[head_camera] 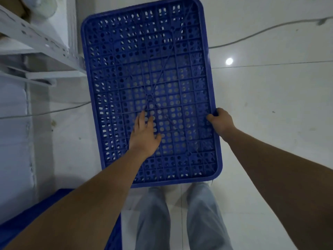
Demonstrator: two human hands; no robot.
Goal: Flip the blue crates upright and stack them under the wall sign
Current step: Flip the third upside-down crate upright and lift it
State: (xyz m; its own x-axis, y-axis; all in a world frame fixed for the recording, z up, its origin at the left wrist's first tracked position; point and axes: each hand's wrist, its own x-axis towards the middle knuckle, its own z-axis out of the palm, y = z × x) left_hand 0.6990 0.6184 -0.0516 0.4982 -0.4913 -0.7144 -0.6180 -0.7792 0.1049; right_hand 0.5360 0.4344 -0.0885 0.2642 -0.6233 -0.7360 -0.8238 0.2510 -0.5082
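A large blue perforated crate (149, 69) fills the middle of the head view, its holed, ribbed bottom facing me above the white floor. My left hand (146, 134) lies flat with spread fingers on that bottom, near its centre. My right hand (220, 121) is curled around the crate's right rim. Part of a second blue crate (36, 213) shows at the lower left, mostly hidden behind my left forearm. No wall sign is in view.
A white metal shelf rack (36, 38) stands at the upper left, close to the crate's left edge. A cable (261, 32) runs across the white tiled floor at the right, another cable (45, 110) at the left. My legs (180, 217) are right below the crate.
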